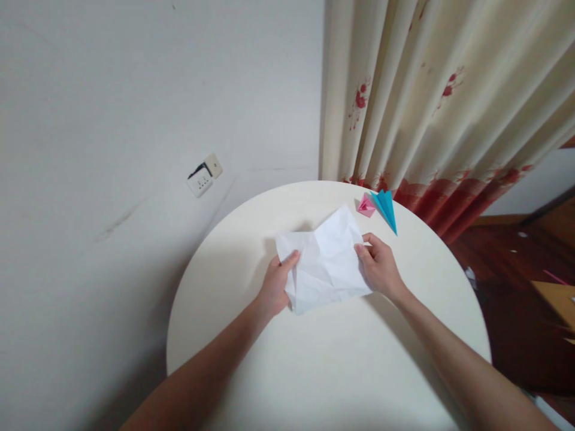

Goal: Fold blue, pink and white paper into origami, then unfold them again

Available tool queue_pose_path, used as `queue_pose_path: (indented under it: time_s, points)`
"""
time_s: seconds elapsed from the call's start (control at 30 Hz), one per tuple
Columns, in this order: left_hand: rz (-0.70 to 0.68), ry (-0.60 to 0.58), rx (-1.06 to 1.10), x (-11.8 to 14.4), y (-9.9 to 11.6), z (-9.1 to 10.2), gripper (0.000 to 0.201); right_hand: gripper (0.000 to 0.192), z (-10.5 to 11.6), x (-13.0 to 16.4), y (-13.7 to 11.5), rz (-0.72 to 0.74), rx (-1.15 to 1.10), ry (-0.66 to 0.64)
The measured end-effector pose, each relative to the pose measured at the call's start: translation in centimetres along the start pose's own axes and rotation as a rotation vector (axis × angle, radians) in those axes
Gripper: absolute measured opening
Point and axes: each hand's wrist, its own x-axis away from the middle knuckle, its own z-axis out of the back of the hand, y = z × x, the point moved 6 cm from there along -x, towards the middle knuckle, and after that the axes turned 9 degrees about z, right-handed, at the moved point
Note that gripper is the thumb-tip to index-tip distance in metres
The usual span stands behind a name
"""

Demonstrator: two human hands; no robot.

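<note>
A creased white sheet of paper (327,263) is stretched between my two hands above the round table. My left hand (278,281) grips its left edge, thumb on top and the other fingers hidden beneath. On the right edge, my right hand (380,263) pinches the sheet between thumb and fingers. Fold lines cross the paper, and its upper edge dips in the middle. Beyond my right hand lie a blue paper plane (386,209) and a small pink folded paper piece (366,205), close beside each other.
The white round table (215,311) stands near a white wall (112,120) with a socket (200,181). A cream curtain with red flowers (417,108) hangs behind the table's far right edge. Dark red floor (503,281) shows at the right, with some litter.
</note>
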Motion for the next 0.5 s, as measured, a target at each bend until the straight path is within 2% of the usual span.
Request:
queue_pose_path:
  time_s: [0.1, 0.23, 0.3, 0.37, 0.4, 0.43, 0.5]
  points:
    - [-0.257, 0.115, -0.159, -1.1, 1.5, 1.9, 0.041, 0.023, 0.6, -0.2, 1.0, 0.034, 0.22, 0.052]
    - [-0.29, 0.167, -0.521, -3.5, 2.5, 3.9, 0.038, 0.018, 0.1, -0.3, 2.9, 0.021, 0.428, 0.014]
    - [-0.4, 0.291, -0.745, -3.6, 3.8, 4.4, 0.048, 0.018, -0.4, -0.2, 3.8, -0.024, 0.524, -0.031]
    - [-0.621, 0.406, -0.956, -2.5, 4.9, 3.6, 0.053, 0.019, -1.0, 0.0, 4.4, -0.08, 0.626, -0.097]
    - [-0.717, 0.405, -1.06, -1.8, 4.8, 2.7, 0.05, 0.021, -1.3, 0.2, 4.5, -0.107, 0.684, -0.128]
    - [-0.77, 0.348, -1.168, -1.2, 4.2, 1.5, 0.045, 0.023, -1.5, 0.3, 4.5, -0.128, 0.746, -0.152]
    - [-0.737, 0.166, -1.377, -0.5, 1.6, -0.6, 0.042, 0.034, -2.0, 0.8, 3.8, -0.115, 0.887, -0.161]
